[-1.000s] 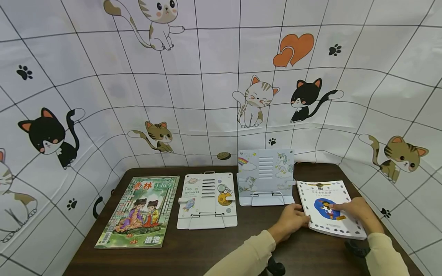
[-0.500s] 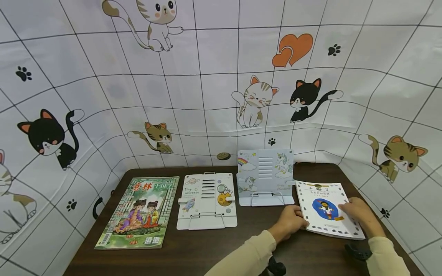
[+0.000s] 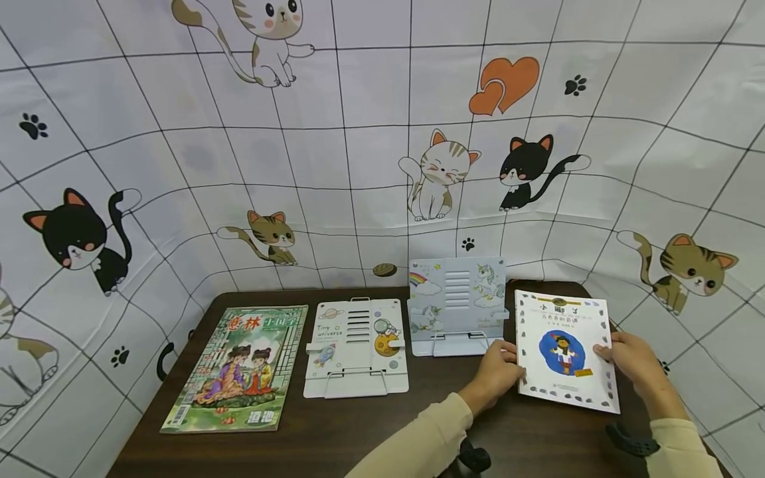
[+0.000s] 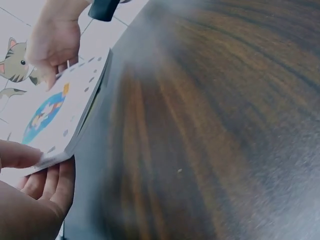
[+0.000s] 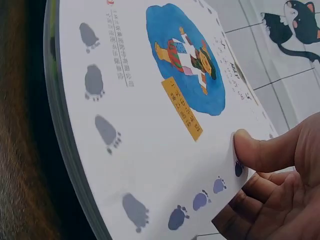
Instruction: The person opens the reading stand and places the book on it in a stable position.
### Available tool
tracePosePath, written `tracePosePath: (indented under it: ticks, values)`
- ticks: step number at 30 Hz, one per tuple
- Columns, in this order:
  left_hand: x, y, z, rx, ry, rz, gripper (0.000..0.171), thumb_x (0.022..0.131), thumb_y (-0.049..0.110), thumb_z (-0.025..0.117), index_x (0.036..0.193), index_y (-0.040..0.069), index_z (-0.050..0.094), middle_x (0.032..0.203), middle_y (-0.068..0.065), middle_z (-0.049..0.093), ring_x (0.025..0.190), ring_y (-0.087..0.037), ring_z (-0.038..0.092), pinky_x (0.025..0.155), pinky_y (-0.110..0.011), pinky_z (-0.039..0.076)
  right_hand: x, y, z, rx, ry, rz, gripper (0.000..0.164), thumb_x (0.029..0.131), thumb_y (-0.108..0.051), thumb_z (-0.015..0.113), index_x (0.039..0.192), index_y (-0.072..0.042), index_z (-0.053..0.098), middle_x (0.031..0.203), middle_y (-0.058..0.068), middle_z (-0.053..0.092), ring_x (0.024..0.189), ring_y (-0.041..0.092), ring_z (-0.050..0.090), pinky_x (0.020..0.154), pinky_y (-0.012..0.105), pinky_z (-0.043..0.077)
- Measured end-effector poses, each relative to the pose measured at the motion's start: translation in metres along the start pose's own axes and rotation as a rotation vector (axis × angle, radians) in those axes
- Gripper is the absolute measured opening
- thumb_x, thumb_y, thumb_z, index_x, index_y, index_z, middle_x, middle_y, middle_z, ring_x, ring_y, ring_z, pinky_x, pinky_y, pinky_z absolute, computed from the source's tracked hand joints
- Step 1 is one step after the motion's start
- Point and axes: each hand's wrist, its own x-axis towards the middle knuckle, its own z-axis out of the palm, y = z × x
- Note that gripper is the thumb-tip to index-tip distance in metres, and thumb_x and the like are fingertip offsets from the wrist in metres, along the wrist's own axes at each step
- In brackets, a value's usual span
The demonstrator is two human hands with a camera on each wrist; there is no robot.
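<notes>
Both hands hold a white book [image 3: 562,392] with a blue oval picture and a footprint border, tilted up off the table at the right. My left hand [image 3: 495,373] grips its left edge; in the left wrist view the thumb lies on the cover and the fingers [image 4: 62,185] are curled beneath. The right edge is pinched by my right hand [image 3: 639,362], thumb on the cover and fingers behind, as the right wrist view shows. Just left of the book stands a pale blue unicorn book stand [image 3: 445,312], its back plate raised.
A white "Tiny universe" book stand [image 3: 340,385] lies folded flat in the middle of the dark wooden table [image 3: 335,438]. Left of it lies a green illustrated magazine [image 3: 239,378]. A white cat-print curtain [image 3: 358,166] hangs behind the table.
The book, earlier lying low on the table, has risen and tilted up toward the camera. My right hand has moved from the cover to its right edge.
</notes>
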Motion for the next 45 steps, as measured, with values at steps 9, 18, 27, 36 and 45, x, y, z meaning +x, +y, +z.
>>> tracePosePath:
  ticks: [9, 18, 27, 36, 45]
  values:
    - [0.009, 0.01, -0.017, -0.009, -0.032, 0.015, 0.019, 0.095, 0.0, 0.074, 0.113, 0.007, 0.071, 0.087, 0.003, 0.072, 0.061, -0.008, 0.053, 0.054, -0.024, 0.043, -0.003, -0.016, -0.002, 0.036, 0.066, -0.089, 0.058, 0.109, -0.02, 0.057, 0.142, 0.023, 0.04, 0.118, 0.038, 0.064, 0.096, 0.03, 0.062, 0.091, 0.056, 0.047]
    - [0.014, 0.018, -0.035, 0.005, -0.021, 0.076, 0.024, 0.095, -0.001, 0.075, 0.118, 0.004, 0.072, 0.095, -0.004, 0.076, 0.073, -0.005, 0.061, 0.068, -0.022, 0.053, -0.009, -0.034, 0.002, 0.044, 0.09, -0.154, 0.059, 0.109, -0.025, 0.06, 0.143, 0.02, 0.044, 0.121, 0.034, 0.071, 0.086, 0.01, 0.058, 0.086, 0.043, 0.043]
    - [0.022, 0.027, -0.06, -0.003, -0.005, 0.091, 0.028, 0.097, 0.002, 0.074, 0.125, 0.002, 0.07, 0.108, -0.01, 0.077, 0.088, -0.009, 0.068, 0.077, -0.027, 0.059, -0.005, -0.054, 0.014, 0.074, 0.099, -0.238, 0.061, 0.106, -0.028, 0.067, 0.144, 0.015, 0.047, 0.128, 0.032, 0.07, 0.08, -0.001, 0.062, 0.074, 0.025, 0.048]
    - [0.028, 0.037, -0.088, 0.023, -0.004, 0.115, 0.032, 0.1, 0.008, 0.074, 0.131, 0.005, 0.067, 0.116, -0.01, 0.077, 0.086, -0.008, 0.066, 0.072, -0.025, 0.057, -0.003, -0.079, 0.028, 0.128, 0.118, -0.353, 0.055, 0.105, -0.022, 0.069, 0.142, 0.014, 0.049, 0.128, 0.035, 0.07, 0.079, -0.003, 0.064, 0.069, 0.019, 0.052]
    - [0.03, 0.049, -0.114, 0.016, 0.033, 0.14, 0.03, 0.102, 0.01, 0.071, 0.13, 0.002, 0.066, 0.12, -0.015, 0.076, 0.086, -0.009, 0.064, 0.069, -0.022, 0.052, 0.004, -0.107, 0.04, 0.165, 0.11, -0.436, 0.051, 0.106, -0.022, 0.068, 0.14, 0.013, 0.052, 0.128, 0.035, 0.069, 0.08, -0.005, 0.065, 0.069, 0.019, 0.054]
